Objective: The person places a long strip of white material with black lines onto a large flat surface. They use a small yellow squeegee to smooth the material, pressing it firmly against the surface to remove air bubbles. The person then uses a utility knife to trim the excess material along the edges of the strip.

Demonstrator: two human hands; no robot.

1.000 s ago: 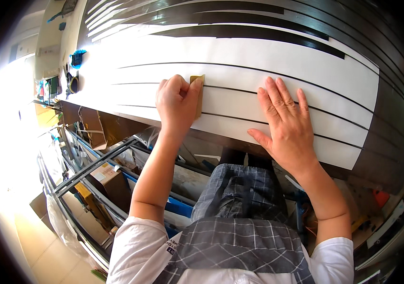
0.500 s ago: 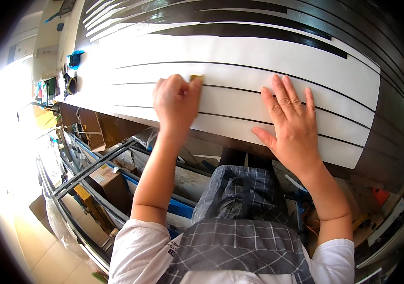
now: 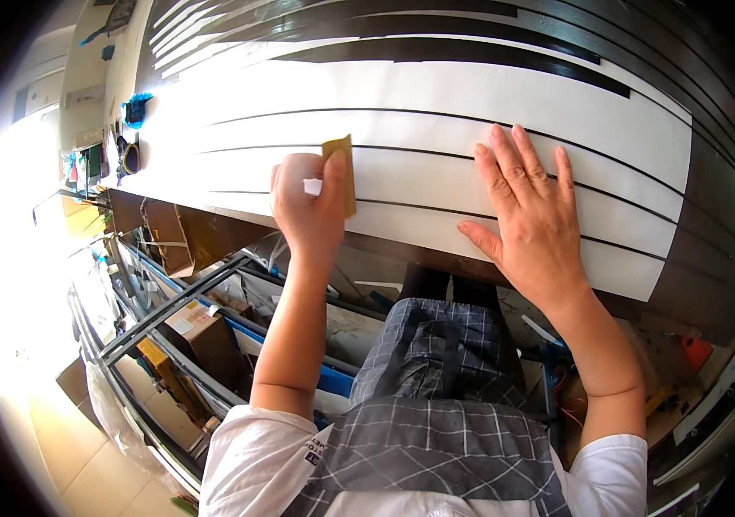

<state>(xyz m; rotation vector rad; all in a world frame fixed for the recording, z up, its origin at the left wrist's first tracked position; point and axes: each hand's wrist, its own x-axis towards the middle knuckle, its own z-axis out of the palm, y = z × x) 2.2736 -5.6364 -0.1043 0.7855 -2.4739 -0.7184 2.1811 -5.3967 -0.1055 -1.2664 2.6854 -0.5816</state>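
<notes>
A long white sheet (image 3: 419, 181) with thin black lines running along it lies on the dark table. Over its near edge my left hand (image 3: 309, 202) pinches a flat tan scraper-like piece (image 3: 346, 177) between thumb and fingers. The piece is tilted up, its broad face partly showing; the rest sits behind my thumb. Farther right, my right hand (image 3: 529, 194) rests flat on the sheet, fingers spread, holding nothing.
Black strips (image 3: 471, 52) lie across the sheet's far side. A blue object (image 3: 135, 109) and a round black-and-yellow item (image 3: 131, 158) sit at the left end. Below the table's near edge stand a metal-framed rack (image 3: 169, 310) and a cardboard box (image 3: 199, 332).
My left hand has shifted slightly left and turned, so the tan piece shows much more of its face. My right hand stays in nearly the same place.
</notes>
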